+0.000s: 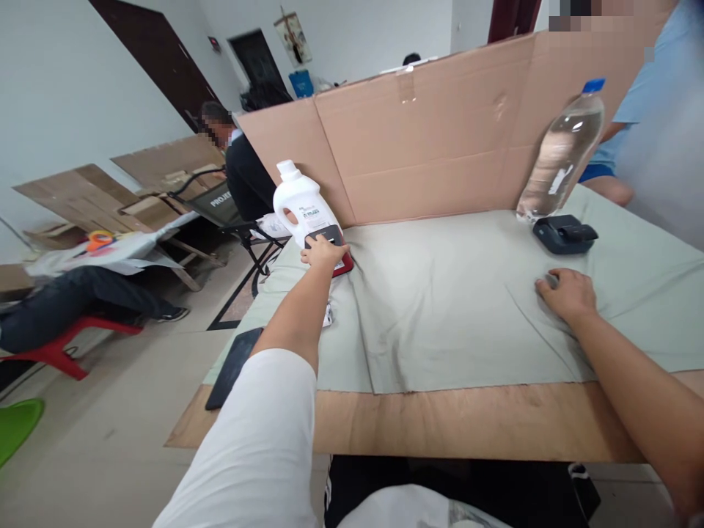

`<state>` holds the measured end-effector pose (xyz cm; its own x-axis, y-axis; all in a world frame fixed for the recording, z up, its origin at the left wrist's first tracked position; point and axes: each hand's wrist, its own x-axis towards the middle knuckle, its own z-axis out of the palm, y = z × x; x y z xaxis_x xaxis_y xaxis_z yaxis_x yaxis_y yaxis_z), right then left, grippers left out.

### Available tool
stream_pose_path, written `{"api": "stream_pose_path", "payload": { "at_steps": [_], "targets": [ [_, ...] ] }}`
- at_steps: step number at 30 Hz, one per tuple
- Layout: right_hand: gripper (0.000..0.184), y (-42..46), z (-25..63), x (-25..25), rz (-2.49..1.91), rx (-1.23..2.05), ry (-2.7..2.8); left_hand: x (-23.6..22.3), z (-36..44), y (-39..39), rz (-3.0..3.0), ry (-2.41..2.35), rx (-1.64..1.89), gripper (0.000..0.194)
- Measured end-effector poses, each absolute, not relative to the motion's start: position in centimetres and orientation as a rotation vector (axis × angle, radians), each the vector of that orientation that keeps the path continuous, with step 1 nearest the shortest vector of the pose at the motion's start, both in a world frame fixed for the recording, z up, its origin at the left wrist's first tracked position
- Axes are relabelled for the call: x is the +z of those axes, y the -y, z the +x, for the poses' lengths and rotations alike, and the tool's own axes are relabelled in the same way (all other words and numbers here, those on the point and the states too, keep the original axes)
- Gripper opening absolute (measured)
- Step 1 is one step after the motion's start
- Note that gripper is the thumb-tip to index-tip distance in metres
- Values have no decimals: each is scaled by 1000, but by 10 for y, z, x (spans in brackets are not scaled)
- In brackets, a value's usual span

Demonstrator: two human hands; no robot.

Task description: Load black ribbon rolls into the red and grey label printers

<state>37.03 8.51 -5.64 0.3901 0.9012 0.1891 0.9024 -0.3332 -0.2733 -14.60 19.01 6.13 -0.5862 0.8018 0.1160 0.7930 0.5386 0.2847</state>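
Note:
My left hand (323,254) reaches far forward and rests its fingers on a black and red device (333,242) at the left of the table; its grip is hidden from here. Just behind the device stands a white plastic jug (300,202). My right hand (569,293) lies on the pale green cloth (451,301) at the right, fingers curled down over something small and grey that I cannot make out. A small white item (328,315) lies under my left forearm.
A clear water bottle (561,154) with a blue cap and a small black device (564,235) stand at the back right. A cardboard wall (429,139) closes the table's far side. A dark tablet (234,367) lies at the left edge. People sit at the left; another stands at the right.

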Motion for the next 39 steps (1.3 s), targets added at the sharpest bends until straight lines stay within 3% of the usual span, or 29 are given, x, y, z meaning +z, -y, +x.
{"api": "stream_pose_path", "payload": {
  "at_steps": [9, 15, 23, 27, 30, 34, 39],
  "targets": [
    [43, -75, 361, -48, -2285, 13, 1651, 83, -31, -86, 1939, -2153, 531, 69],
    [43, -72, 359, -46, -2260, 15, 1699, 65, 26, -6, 1926, -1687, 912, 68],
    [43, -73, 328, -35, -2231, 218, 1550, 55, 23, 33, 2086, -1834, 703, 63],
    [33, -57, 269, -25, -1819, 532, 1525, 41, -7, 6, 1785, -1675, 1091, 46],
    [37, -33, 221, -23, -1504, 705, 1501, 17, -22, -18, 1305, -1418, 1293, 50],
    [53, 2, 179, -36, -1286, 587, 1485, -3, -23, -28, 888, -955, 1232, 63],
    [68, 24, 171, -53, -1144, 375, 1646, 0, -10, -11, 836, -785, 1186, 66]
  ]
}}
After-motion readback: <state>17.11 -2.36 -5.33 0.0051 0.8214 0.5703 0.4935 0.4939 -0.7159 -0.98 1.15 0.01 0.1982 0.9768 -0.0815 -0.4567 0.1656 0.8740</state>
